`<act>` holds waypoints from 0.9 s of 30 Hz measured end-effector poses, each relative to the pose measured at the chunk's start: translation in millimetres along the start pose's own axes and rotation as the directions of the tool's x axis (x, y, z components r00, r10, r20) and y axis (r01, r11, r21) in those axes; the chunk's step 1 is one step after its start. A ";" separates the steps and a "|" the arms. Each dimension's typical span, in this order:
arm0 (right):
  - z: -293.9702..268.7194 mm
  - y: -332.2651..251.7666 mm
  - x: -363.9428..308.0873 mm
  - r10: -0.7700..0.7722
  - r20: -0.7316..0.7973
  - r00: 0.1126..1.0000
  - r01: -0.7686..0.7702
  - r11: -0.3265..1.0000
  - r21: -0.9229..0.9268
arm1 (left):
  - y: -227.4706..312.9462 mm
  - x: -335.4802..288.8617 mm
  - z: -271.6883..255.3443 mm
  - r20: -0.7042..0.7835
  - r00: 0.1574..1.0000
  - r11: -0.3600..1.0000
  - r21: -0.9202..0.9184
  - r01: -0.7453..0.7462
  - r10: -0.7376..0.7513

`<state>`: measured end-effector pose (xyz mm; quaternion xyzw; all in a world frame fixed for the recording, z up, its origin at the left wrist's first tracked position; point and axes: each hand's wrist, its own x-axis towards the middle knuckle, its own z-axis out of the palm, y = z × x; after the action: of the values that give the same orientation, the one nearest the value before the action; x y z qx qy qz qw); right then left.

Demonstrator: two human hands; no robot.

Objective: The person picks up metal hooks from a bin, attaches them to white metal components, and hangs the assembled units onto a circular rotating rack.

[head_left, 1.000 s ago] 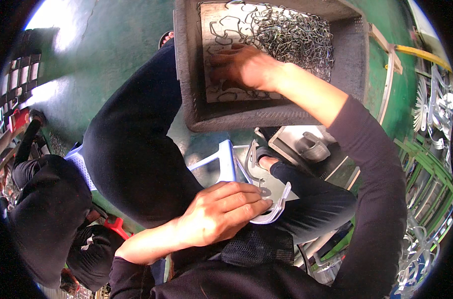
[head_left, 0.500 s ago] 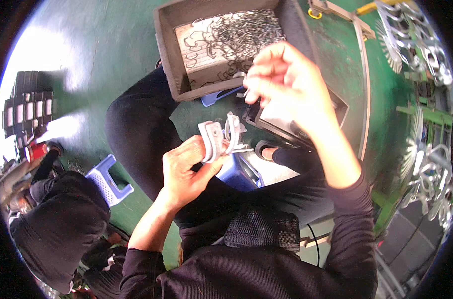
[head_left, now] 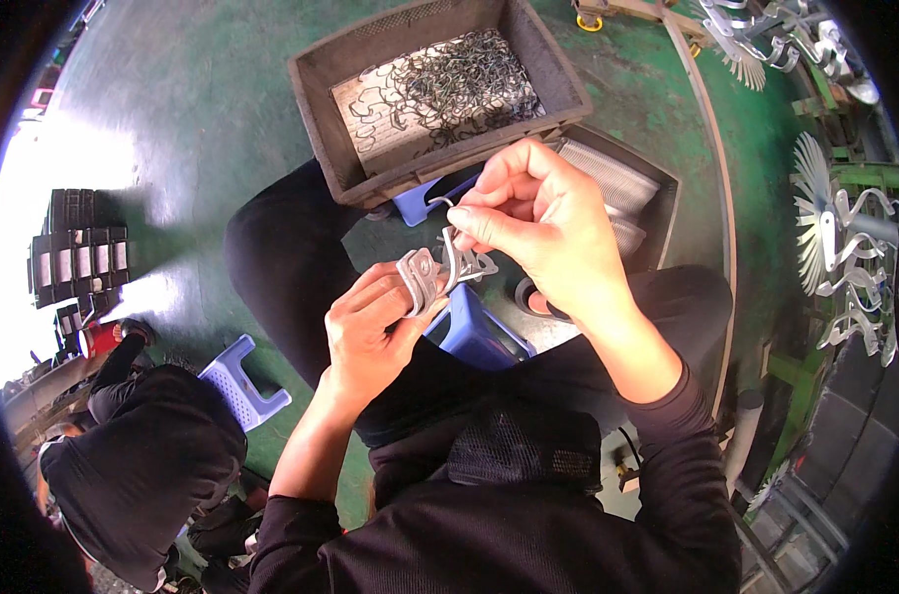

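My left hand point(head_left: 365, 327) is closed around a few curved silver-grey metal brackets point(head_left: 420, 275), their ends sticking up past the fingers. Just above them, my right hand point(head_left: 548, 218) pinches a thin bent wire hook point(head_left: 443, 201) between thumb and fingertips. The hook's curved end points left, close over the brackets; whether it touches them I cannot tell. Beyond both hands stands a grey plastic bin point(head_left: 321, 129), with a heap of dark wire hooks point(head_left: 469, 79) lying on a pale sheet inside.
Beside the bin at right, a second container holds long ribbed metallic pieces point(head_left: 608, 178). A blue stool point(head_left: 479, 337) sits between my legs. At left are a light-blue stool point(head_left: 246, 386), a seated co-worker point(head_left: 142, 465) and stacked black crates point(head_left: 78, 262). Metal parts point(head_left: 850, 247) hang along the right side.
My right hand has come down and left toward the brackets, and the hook in its fingertips now shows plainly. The left hand keeps its hold; the whole view has shifted somewhat.
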<state>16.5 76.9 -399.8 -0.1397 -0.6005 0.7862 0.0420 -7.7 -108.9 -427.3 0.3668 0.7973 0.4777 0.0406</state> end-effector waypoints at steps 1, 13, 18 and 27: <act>1.2 1.5 -3.9 -0.025 -0.021 0.999 0.025 1.000 0.005 | 0.2 -1.7 0.0 0.001 1.000 1.000 0.010 -0.009 0.009; 11.1 30.7 -51.8 -0.424 -0.118 0.898 0.423 0.906 -0.034 | -11.0 -7.9 -28.4 0.000 0.853 0.523 -0.789 0.321 -0.522; 12.4 42.7 -45.2 -0.535 -0.133 0.834 0.519 0.843 -0.140 | 7.7 4.1 -36.6 -0.130 0.902 0.792 -0.542 0.283 -0.411; 7.8 49.2 -38.1 -0.556 -0.115 0.823 0.507 0.810 -0.293 | 33.9 13.3 -27.5 -0.142 0.917 0.782 -0.580 0.227 -0.372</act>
<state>55.8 47.2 -438.6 -0.0460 -0.7024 0.6429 0.3020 -10.3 -111.4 -381.8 0.1442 0.6719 0.7164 0.1204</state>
